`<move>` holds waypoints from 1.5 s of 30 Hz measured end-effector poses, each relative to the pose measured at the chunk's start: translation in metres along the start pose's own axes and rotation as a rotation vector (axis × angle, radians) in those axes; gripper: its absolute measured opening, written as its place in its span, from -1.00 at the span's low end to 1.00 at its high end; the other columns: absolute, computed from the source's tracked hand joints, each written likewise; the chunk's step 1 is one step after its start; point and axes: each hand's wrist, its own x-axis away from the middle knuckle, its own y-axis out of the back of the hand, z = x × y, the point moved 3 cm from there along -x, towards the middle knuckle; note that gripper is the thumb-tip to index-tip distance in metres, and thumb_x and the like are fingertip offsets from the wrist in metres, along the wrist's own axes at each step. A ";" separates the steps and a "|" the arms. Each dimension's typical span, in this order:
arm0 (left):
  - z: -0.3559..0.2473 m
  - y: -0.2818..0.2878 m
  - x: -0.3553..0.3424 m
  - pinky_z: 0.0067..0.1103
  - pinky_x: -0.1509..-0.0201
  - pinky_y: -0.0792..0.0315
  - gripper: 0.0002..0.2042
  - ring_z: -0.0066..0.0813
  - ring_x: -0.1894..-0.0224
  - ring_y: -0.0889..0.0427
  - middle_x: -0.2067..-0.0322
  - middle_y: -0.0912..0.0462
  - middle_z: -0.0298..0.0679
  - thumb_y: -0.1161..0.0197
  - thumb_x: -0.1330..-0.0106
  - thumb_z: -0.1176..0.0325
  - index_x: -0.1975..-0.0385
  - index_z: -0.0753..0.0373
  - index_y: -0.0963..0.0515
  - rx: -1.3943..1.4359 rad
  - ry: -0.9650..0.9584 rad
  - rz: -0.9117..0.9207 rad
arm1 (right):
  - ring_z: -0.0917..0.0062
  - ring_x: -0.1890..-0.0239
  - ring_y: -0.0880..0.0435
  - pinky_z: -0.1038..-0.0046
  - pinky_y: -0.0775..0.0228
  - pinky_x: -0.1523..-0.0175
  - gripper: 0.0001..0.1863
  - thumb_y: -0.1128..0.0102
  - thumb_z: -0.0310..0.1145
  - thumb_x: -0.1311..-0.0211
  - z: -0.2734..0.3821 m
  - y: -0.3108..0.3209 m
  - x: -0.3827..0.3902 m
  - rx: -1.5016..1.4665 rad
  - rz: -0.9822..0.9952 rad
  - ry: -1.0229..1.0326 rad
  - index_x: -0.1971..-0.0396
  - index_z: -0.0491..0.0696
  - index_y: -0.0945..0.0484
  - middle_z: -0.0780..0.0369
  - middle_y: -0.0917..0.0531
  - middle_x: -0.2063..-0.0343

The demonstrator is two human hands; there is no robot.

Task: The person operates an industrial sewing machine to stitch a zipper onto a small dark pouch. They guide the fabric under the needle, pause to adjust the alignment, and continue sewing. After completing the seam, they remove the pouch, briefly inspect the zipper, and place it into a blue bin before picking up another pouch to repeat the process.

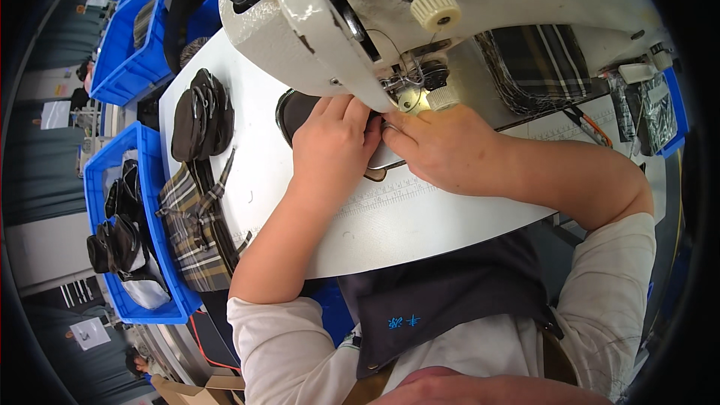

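A white sewing machine [300,37] stands over the work, its lit needle area close to my fingertips. Under both hands lies a dark fabric piece [297,109] with a curved, zipper-like edge; much of it is hidden by my fingers. My left hand [334,139] presses and grips it left of the needle, fingers bent together. From the right, my right hand [450,148] pinches the same piece just in front of the presser foot. The tips of both hands nearly meet there. A small brown-edged tab [376,175] sticks out below them.
Dark pouches [202,116] are heaped on the white table [330,251] at left, above plaid fabric [196,229]. A blue bin [180,307] with more pouches adjoins the table. Plaid panels [536,64] lie behind the machine's needle; orange-handled snips [592,127] rest at right.
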 end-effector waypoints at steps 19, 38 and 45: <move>0.017 -0.003 0.002 -0.29 0.16 -0.56 -0.81 -0.09 0.23 -0.69 0.28 -0.72 -0.16 -0.43 -0.21 0.49 0.21 0.23 -0.62 0.206 0.096 0.090 | 0.43 0.50 -0.74 0.43 -0.57 0.42 -0.72 -0.33 -0.39 -0.11 0.000 -0.004 0.002 -0.058 -0.012 0.009 0.19 -0.18 -0.56 -0.06 -0.69 -0.09; 0.008 -0.003 -0.002 -0.38 0.37 -0.56 -0.75 -0.23 0.32 -0.71 0.32 -0.73 -0.32 -0.53 -0.04 0.49 0.31 0.13 -0.62 -0.059 -0.221 -0.168 | 0.43 0.44 -0.74 0.39 -0.57 0.42 -0.71 -0.30 -0.39 -0.07 0.002 -0.002 0.001 -0.051 0.032 0.023 0.19 -0.17 -0.61 -0.02 -0.72 -0.01; 0.002 -0.001 0.002 -0.37 0.25 -0.61 -0.76 -0.20 0.23 -0.72 0.26 -0.74 -0.30 -0.48 -0.08 0.54 0.25 0.19 -0.64 0.023 -0.110 0.007 | 0.46 0.62 -0.65 0.40 -0.48 0.56 -0.74 -0.33 -0.34 -0.12 0.005 -0.004 0.003 0.010 -0.095 0.105 0.28 -0.20 -0.58 0.04 -0.70 0.31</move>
